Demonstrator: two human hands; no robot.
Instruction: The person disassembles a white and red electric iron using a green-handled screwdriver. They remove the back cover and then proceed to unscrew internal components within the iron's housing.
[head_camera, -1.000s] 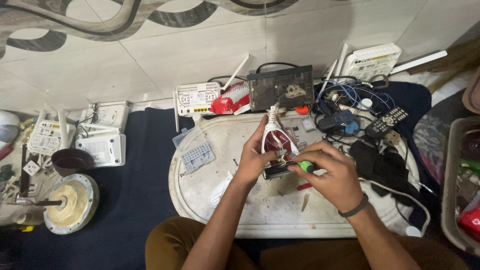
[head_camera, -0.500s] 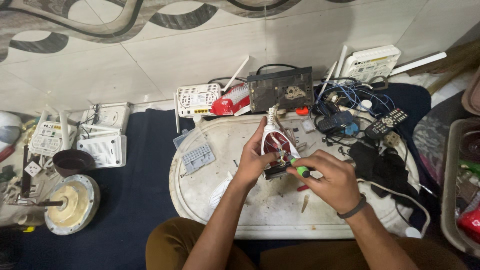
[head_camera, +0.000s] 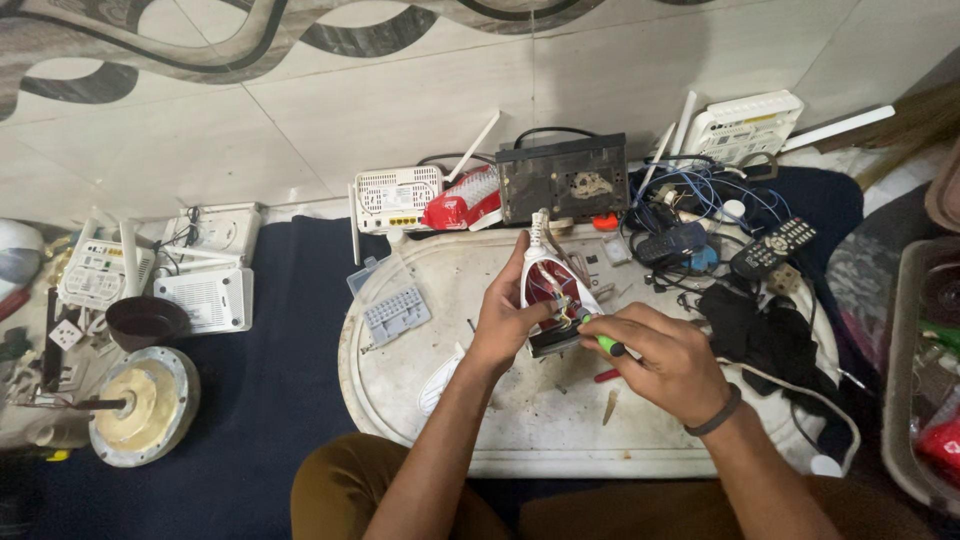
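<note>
The opened red and white iron (head_camera: 552, 285) stands tilted above the white tray, and a green-handled screwdriver (head_camera: 603, 343) touches its inside.

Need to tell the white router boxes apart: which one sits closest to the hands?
The white router box with yellow ports, just left of the red-and-white plastic bag at the tray's far edge; the others lie far left or far right.

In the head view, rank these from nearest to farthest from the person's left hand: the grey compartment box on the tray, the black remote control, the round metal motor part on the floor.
From the left hand:
1. Grey compartment box, just to its left on the tray.
2. Black remote control, up and to the right.
3. Round metal motor part, far left on the floor.
</note>
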